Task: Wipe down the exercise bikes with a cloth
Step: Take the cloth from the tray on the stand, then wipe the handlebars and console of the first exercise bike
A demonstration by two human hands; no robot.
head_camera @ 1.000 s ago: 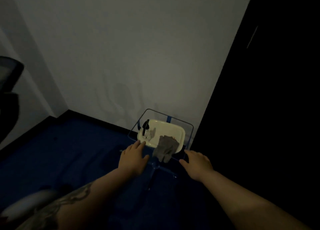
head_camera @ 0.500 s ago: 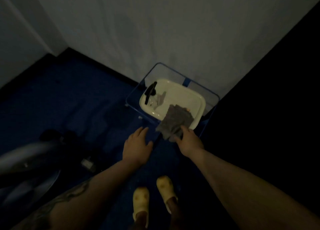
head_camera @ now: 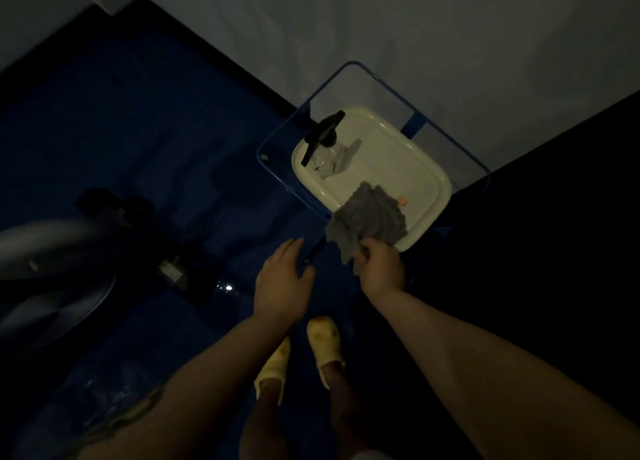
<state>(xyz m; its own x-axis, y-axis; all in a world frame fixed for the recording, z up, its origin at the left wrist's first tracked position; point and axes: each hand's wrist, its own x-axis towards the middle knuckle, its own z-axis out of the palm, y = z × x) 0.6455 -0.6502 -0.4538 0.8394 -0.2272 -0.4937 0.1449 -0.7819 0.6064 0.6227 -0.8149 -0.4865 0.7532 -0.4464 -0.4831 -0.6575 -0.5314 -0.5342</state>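
A grey cloth (head_camera: 369, 217) hangs over the near edge of a white tray (head_camera: 429, 172). My right hand (head_camera: 381, 265) pinches the cloth's lower corner. My left hand (head_camera: 282, 279) hovers open beside it, fingers spread, holding nothing. A clear spray bottle with a black trigger (head_camera: 323, 141) lies at the tray's far left. Part of an exercise bike (head_camera: 52, 272), with a pale frame and flywheel, shows at the left edge in the dark.
The tray rests on a small blue-framed stand (head_camera: 277, 148) in a corner against a white wall (head_camera: 415, 27). The floor is dark blue (head_camera: 121, 130). My feet in pale shoes (head_camera: 325, 342) stand just short of the stand. A dark surface fills the right side.
The view has tilted down and closed in on the stand. My right hand reached forward and took hold of the cloth's corner. My left hand stayed open beside it.
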